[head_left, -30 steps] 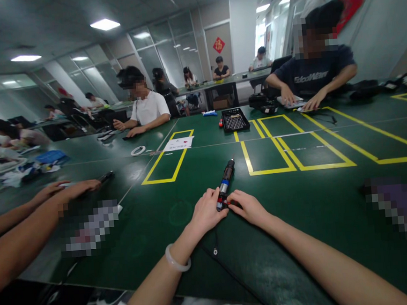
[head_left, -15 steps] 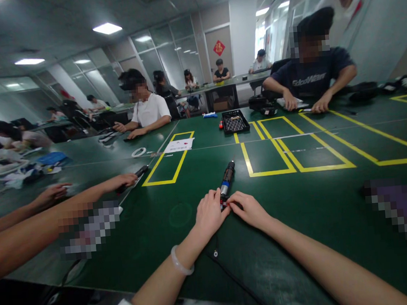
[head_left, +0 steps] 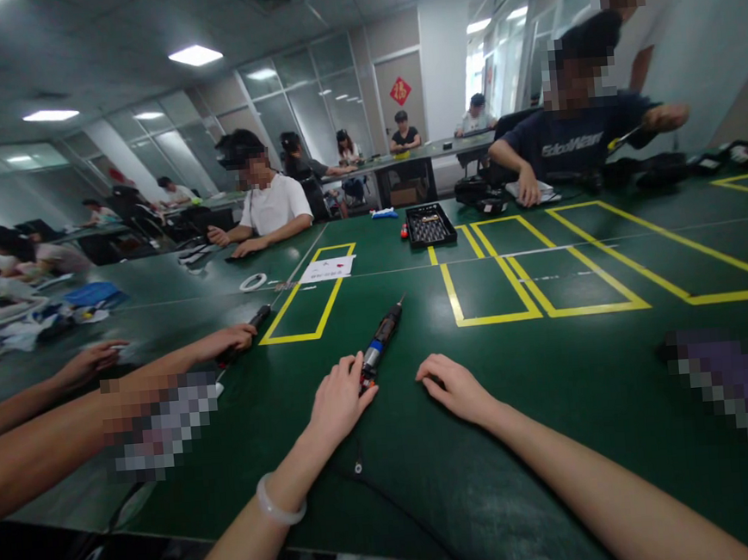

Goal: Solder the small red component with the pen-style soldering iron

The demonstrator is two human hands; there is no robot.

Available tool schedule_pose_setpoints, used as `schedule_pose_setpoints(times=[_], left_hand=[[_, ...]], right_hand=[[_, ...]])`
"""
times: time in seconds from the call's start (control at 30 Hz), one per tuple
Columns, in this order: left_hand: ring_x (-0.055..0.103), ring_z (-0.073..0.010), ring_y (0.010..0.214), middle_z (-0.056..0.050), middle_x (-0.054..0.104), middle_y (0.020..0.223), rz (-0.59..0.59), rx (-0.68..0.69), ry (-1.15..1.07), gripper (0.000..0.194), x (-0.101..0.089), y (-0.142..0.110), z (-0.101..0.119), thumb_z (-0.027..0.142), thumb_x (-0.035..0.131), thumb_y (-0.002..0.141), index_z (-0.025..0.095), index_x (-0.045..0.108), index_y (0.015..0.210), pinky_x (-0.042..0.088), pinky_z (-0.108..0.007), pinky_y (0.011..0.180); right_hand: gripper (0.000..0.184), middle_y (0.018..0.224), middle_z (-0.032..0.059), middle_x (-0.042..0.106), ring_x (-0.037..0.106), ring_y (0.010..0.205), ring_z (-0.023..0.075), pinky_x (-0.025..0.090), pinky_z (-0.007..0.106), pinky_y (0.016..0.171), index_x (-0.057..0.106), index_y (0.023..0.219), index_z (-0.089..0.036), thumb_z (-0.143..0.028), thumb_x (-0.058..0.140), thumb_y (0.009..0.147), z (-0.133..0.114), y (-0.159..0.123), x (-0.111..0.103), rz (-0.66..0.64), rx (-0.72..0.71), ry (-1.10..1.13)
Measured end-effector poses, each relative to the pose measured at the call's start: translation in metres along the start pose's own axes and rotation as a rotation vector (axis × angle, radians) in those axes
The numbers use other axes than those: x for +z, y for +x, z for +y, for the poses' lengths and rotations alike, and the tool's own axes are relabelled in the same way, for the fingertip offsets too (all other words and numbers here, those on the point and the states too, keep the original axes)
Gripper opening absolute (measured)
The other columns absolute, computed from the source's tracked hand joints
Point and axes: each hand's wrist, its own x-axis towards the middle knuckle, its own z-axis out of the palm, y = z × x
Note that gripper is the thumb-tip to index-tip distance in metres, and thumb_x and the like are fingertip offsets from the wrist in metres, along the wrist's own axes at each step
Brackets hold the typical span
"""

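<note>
The person's left hand (head_left: 341, 399) is closed around the near end of an electric screwdriver (head_left: 382, 344) at the green table (head_left: 387, 451), its tip pointing far and slightly right. The right hand (head_left: 457, 387) lies apart from it, to the right, fingers curled; whether they pinch anything cannot be told. A black cord (head_left: 405, 515) runs nearby, and a black tray (head_left: 432, 239) sits farther off.

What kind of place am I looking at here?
Probably a training room or workshop: people sit at long tables, yellow tape outlines mark the green tabletop, and an electric screwdriver lies under the left hand.
</note>
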Motion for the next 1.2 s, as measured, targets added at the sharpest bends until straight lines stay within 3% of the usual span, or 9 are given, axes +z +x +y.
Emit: schedule_pose_setpoints(times=[0.2, 0.43, 0.6, 0.67, 0.77, 0.9, 1.03, 1.13, 1.2], left_hand=[[0.055, -0.0271, 0.106, -0.015, 0.046, 0.131, -0.065, -0.123, 0.019, 0.063, -0.004, -0.03, -0.073, 0.052, 0.034, 0.09, 0.016, 0.033, 0.141, 0.046, -0.036, 0.086], [0.054, -0.0293, 0.113, -0.017, 0.049, 0.131, -0.047, -0.223, 0.091, 0.066, 0.008, -0.06, -0.156, 0.054, 0.035, 0.087, 0.012, 0.039, 0.138, 0.045, -0.04, 0.092], [0.054, -0.0309, 0.112, -0.018, 0.051, 0.13, -0.031, -0.23, 0.154, 0.066, 0.01, -0.071, -0.185, 0.054, 0.036, 0.086, 0.011, 0.042, 0.136, 0.044, -0.043, 0.092], [0.054, -0.0305, 0.112, -0.016, 0.051, 0.131, 0.034, -0.223, 0.165, 0.062, 0.009, -0.074, -0.184, 0.054, 0.04, 0.084, 0.013, 0.045, 0.131, 0.042, -0.044, 0.094], [0.055, -0.0288, 0.109, -0.015, 0.051, 0.132, 0.123, -0.2, 0.165, 0.043, 0.007, -0.078, -0.174, 0.05, 0.044, 0.083, 0.015, 0.056, 0.107, 0.042, -0.042, 0.094], [0.057, -0.0282, 0.105, -0.015, 0.055, 0.127, 0.188, -0.209, 0.17, 0.029, -0.001, -0.079, -0.16, 0.044, 0.04, 0.087, 0.018, 0.054, 0.083, 0.042, -0.043, 0.094], [0.058, -0.0285, 0.104, -0.013, 0.058, 0.124, 0.254, -0.259, 0.074, 0.032, -0.017, -0.07, -0.131, 0.044, 0.038, 0.088, 0.018, 0.055, 0.093, 0.044, -0.042, 0.091], [0.064, -0.0239, 0.092, -0.008, 0.065, 0.108, 0.19, -0.287, -0.222, 0.035, -0.027, -0.054, -0.091, 0.047, 0.037, 0.09, 0.021, 0.053, 0.106, 0.048, -0.035, 0.08], [0.065, -0.0201, 0.087, -0.005, 0.067, 0.098, 0.109, -0.214, -0.474, 0.033, -0.031, -0.039, -0.059, 0.047, 0.037, 0.091, 0.022, 0.052, 0.106, 0.048, -0.031, 0.077]], right_hand=[[0.015, 0.093, 0.004, 0.06, 0.055, 0.091, 0.0187, 0.045, 0.031, 0.08, 0.06, 0.09, -0.021, -0.01, 0.049, 0.087, 0.003, 0.0, 0.003, -0.01, -0.007, -0.018], [0.014, 0.093, 0.0039, 0.061, 0.055, 0.09, 0.0186, 0.044, 0.031, 0.079, 0.06, 0.089, -0.02, -0.01, 0.05, 0.088, 0.001, 0.001, 0.002, -0.025, -0.002, -0.028], [0.014, 0.092, 0.0039, 0.061, 0.055, 0.09, 0.0183, 0.044, 0.03, 0.08, 0.06, 0.089, -0.02, -0.01, 0.05, 0.088, 0.0, 0.001, 0.001, -0.031, 0.001, -0.04], [0.013, 0.092, 0.0038, 0.062, 0.055, 0.09, 0.0181, 0.044, 0.03, 0.08, 0.06, 0.089, -0.02, -0.011, 0.051, 0.088, 0.0, 0.001, 0.001, -0.035, 0.005, -0.039], [0.013, 0.092, 0.0038, 0.062, 0.055, 0.089, 0.0181, 0.044, 0.03, 0.079, 0.06, 0.088, -0.019, -0.011, 0.051, 0.088, 0.0, 0.001, 0.001, -0.042, 0.009, -0.035], [0.012, 0.091, 0.0038, 0.062, 0.055, 0.089, 0.0181, 0.043, 0.03, 0.079, 0.06, 0.087, -0.02, -0.012, 0.051, 0.088, -0.001, 0.001, 0.001, -0.046, 0.011, -0.034], [0.011, 0.091, 0.0038, 0.062, 0.054, 0.088, 0.0176, 0.043, 0.029, 0.078, 0.06, 0.086, -0.019, -0.014, 0.051, 0.089, 0.0, 0.002, 0.001, -0.044, 0.01, -0.03], [0.018, 0.084, 0.0036, 0.06, 0.054, 0.082, 0.017, 0.041, 0.028, 0.073, 0.058, 0.078, -0.018, -0.023, 0.05, 0.093, 0.002, 0.004, 0.002, -0.054, 0.011, -0.033], [0.026, 0.078, 0.003, 0.057, 0.053, 0.078, 0.0165, 0.04, 0.027, 0.069, 0.055, 0.071, -0.018, -0.027, 0.049, 0.095, 0.003, 0.004, 0.002, -0.065, 0.014, -0.043]])
